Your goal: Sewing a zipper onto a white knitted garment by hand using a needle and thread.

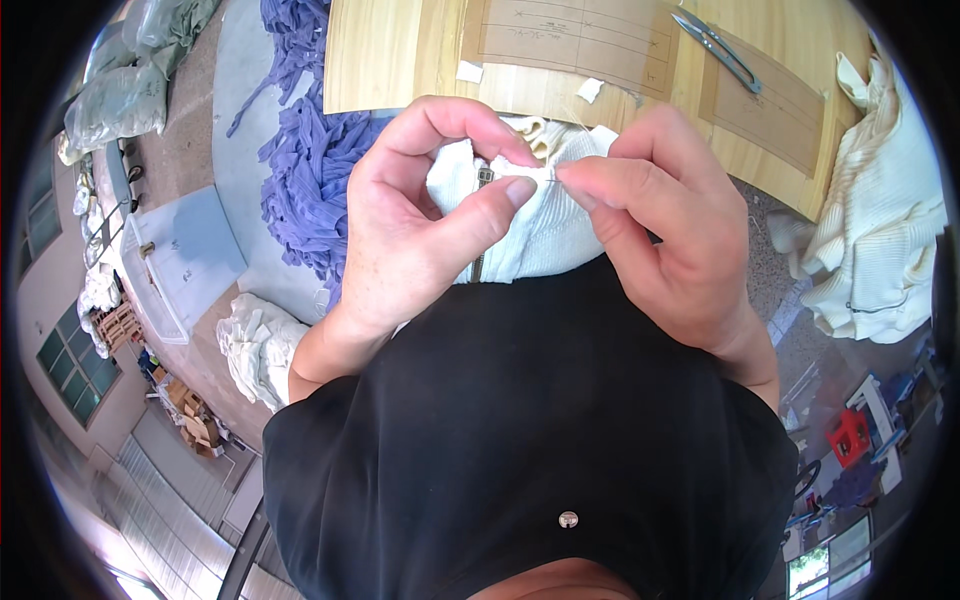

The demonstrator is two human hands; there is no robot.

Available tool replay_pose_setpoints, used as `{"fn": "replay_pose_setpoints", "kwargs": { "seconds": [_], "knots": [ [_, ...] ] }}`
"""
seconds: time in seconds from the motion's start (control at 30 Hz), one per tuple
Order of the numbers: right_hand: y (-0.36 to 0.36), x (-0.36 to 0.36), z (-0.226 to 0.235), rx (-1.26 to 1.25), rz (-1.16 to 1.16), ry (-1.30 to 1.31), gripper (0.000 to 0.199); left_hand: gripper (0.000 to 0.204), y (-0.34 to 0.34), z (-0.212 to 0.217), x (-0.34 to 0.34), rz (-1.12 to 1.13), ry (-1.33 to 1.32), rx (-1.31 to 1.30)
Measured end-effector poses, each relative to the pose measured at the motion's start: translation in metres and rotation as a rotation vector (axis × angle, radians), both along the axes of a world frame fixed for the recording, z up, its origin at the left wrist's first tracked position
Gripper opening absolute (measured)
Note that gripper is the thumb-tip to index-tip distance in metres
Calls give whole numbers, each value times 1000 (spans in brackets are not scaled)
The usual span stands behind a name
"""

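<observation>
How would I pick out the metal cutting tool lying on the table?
Start at the pale wooden table at the top of the picture and look to its far right, above the right hand. The thread snips lie there on brown paper patterns: slim, grey metal, the only tool there.

- At frame centre we see the knit garment (545, 225) held between the left hand (420, 215) and right hand (665, 230).
- The table (400, 55) lies above them, with snips (718, 47) at upper right.
- A fabric pile (310, 150) sits left; folded knitwear (880, 230) lies right.
</observation>
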State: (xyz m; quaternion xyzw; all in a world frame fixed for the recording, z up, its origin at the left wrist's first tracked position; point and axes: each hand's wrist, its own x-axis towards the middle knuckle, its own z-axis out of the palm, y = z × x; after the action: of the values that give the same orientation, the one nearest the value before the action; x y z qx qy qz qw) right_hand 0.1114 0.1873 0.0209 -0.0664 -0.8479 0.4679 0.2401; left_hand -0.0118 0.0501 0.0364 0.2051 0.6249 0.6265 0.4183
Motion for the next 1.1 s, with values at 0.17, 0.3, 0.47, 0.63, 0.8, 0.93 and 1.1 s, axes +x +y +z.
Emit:
{"fn": "replay_pose_setpoints", "kwargs": {
  "seconds": [0.17,0.3,0.47,0.63,0.8,0.93,1.1],
  "knots": [
    [1,1,1,-2,7,-11,25,25,0,0,0,6,-11,3],
    [1,1,1,49,20,4,28,25,0,0,0,8,-9,-4],
    [-4,0,-2,63,-4,57,29,25,1,0,1,16,2,-4],
    [-6,1,-4,5,-47,70,27,29,0,2,1,-20,79,-28],
    [-7,0,0,-17,-48,58,26,27,1,2,2,-47,249,-13],
    [-6,0,1,18,-31,51,26,25,1,3,2,-45,298,0],
    [-5,0,3,48,-23,54,24,26,3,4,-1,-82,369,24]
  ]
}}
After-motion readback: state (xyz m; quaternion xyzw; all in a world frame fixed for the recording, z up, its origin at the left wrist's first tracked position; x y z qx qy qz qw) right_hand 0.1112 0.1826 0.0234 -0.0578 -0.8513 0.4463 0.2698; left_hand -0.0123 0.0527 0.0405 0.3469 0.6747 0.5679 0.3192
